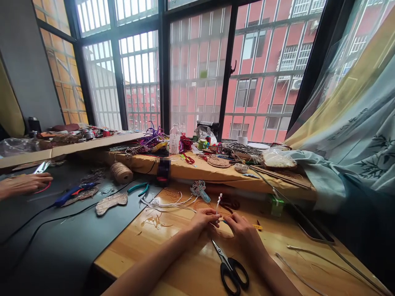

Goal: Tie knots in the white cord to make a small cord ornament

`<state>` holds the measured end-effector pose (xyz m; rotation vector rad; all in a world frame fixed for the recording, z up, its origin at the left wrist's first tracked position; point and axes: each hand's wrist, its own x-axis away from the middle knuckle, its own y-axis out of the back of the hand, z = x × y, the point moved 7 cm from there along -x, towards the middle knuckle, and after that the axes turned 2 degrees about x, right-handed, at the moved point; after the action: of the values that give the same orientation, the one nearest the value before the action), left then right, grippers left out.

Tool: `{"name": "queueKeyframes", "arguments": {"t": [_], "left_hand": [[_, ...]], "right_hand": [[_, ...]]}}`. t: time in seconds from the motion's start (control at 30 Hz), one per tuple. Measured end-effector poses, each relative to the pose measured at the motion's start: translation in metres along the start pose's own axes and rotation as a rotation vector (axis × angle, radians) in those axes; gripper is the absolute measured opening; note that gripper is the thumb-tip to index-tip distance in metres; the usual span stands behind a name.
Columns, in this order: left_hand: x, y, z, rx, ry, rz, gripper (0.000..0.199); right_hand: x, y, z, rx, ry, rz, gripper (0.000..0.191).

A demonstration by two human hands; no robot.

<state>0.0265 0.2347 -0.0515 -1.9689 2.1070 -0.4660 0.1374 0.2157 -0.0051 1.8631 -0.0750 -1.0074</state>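
Above the wooden table (129, 242), my left hand (206, 218) pinches a short knotted white cord (219, 202) that stands upright from the fingertips. Close beside it on the right is my right hand (242, 230), its fingers closed near the cord's lower part; something small and blue shows at its fingertips, too small to name. Thin brown thread (224, 235) curves below both hands. Black-handled scissors (226, 263) lie under the hands, blades pointing up toward them.
White cords (171, 205) and a beaded piece (200, 190) lie behind. Left are pliers (138, 188), twine (121, 172), a glue gun (72, 194) and another person's hand (33, 183) with scissors. A cluttered ledge (185, 166) runs along the window. Cords (321, 257) lie right.
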Motion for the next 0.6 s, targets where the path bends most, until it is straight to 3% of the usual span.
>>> {"name": "queueKeyframes", "arguments": {"t": [0.4,0.6], "left_hand": [[0.0004,0.0069,-0.0054,-0.090,-0.031,-0.118,0.035],[0.0000,0.0068,-0.0064,-0.123,-0.032,-0.105,0.038]], "right_hand": [[-0.0002,-0.0072,0.0019,0.017,0.003,-0.017,0.018],[0.0009,-0.0029,0.0046,0.031,0.012,-0.066,0.019]]}}
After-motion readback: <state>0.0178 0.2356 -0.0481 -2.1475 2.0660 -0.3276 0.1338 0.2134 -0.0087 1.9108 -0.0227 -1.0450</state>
